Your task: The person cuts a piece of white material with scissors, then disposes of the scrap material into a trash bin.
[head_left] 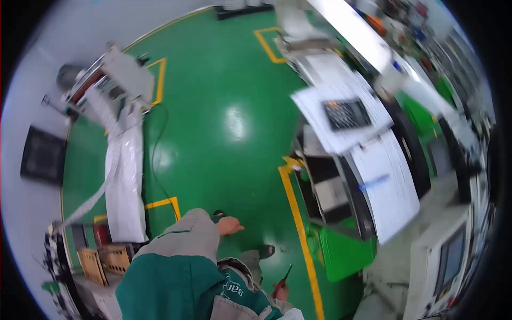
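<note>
My left hand [230, 225] hangs low over the green floor, past the grey sleeve. Its fingers are stretched out and nothing shows in them. Near the bottom of the view, my right hand [282, 292] is closed around a red-handled tool [281, 286] with a thin dark pointed tip. Its exact kind is too small to make out. My shoes show on the floor between the two hands.
At right stands a cart with papers [392, 181], a calculator [346, 113] and a blue pen [375, 182]. Below it is a green bin [346, 256], beside a machine with a screen [450, 261]. White wrapped material [125, 181] and a cable lie at left.
</note>
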Tool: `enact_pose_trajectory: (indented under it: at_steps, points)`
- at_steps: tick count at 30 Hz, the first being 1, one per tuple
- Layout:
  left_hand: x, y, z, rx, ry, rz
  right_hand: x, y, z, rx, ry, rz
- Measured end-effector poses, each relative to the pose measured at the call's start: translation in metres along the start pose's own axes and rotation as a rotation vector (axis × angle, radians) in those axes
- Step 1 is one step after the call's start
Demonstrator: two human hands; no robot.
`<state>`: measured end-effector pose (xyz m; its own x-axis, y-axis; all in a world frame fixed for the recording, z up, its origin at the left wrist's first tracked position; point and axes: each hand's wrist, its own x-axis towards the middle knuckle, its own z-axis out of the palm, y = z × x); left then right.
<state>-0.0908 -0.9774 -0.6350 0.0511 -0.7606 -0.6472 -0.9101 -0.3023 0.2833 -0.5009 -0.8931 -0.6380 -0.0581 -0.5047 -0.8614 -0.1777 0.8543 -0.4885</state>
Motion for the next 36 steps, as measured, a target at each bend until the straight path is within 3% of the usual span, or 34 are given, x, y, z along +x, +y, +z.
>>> enact_pose_trajectory:
  at_steps: [1,2,4,8,9,11,12,14,17,20,21,23,26,27,29,30,32,36]
  points:
    - [-0.013,-0.038,0.003,-0.002,0.142,-0.083,-0.004,-0.007,0.012,-0.278,-0.042,-0.1]
    - [-0.03,-0.061,-0.022,-0.045,0.196,-0.142,0.044,0.005,0.007,-0.339,-0.087,-0.149]
    - [-0.088,-0.11,-0.09,-0.473,0.131,-0.394,0.105,0.062,0.04,-0.761,-0.154,-0.23]
    - [-0.117,-0.235,-0.044,-0.42,0.542,-0.622,0.069,-0.091,0.136,-0.969,-0.252,-0.37]
    - [-0.132,-0.254,-0.047,-0.459,0.561,-0.652,0.06,-0.117,0.16,-1.007,-0.265,-0.389]
    - [-0.145,-0.295,-0.067,-0.818,0.318,-0.591,0.068,-0.159,0.206,-1.05,-0.293,-0.421]
    - [-0.152,-0.311,-0.071,-0.842,0.329,-0.599,0.065,-0.174,0.223,-1.068,-0.298,-0.429]
    - [-0.162,-0.339,-0.077,-1.199,0.537,-0.582,0.057,-0.211,0.259,-1.111,-0.304,-0.442]
    - [-0.163,-0.386,-0.096,-1.146,0.738,-0.616,0.058,-0.258,0.308,-1.152,-0.313,-0.448]
    - [-0.149,-0.432,-0.116,-1.25,0.791,-0.671,0.069,-0.315,0.37,-1.175,-0.327,-0.459]
    - [-0.146,-0.449,-0.125,-1.139,0.679,-0.686,0.074,-0.332,0.393,-1.179,-0.335,-0.46]
    - [-0.14,-0.464,-0.139,-1.36,0.753,-0.852,0.079,-0.367,0.433,-1.202,-0.354,-0.452]
    - [-0.158,-0.48,-0.156,-1.309,0.687,-0.909,0.097,-0.445,0.481,-1.294,-0.381,-0.444]
    - [-0.163,-0.484,-0.148,-1.092,0.712,-0.974,0.103,-0.46,0.506,-1.311,-0.405,-0.435]
    - [-0.187,-0.497,-0.143,-1.3,0.741,-0.806,0.104,-0.491,0.568,-1.364,-0.458,-0.417]
    - [-0.196,-0.494,-0.143,-1.324,0.749,-0.847,0.103,-0.504,0.601,-1.396,-0.486,-0.409]
    - [-0.225,-0.477,-0.169,-1.643,0.684,-1.15,0.097,-0.525,0.665,-1.45,-0.53,-0.393]
    - [-0.243,-0.464,-0.152,-1.761,0.671,-1.383,0.07,-0.556,0.786,-1.51,-0.566,-0.385]
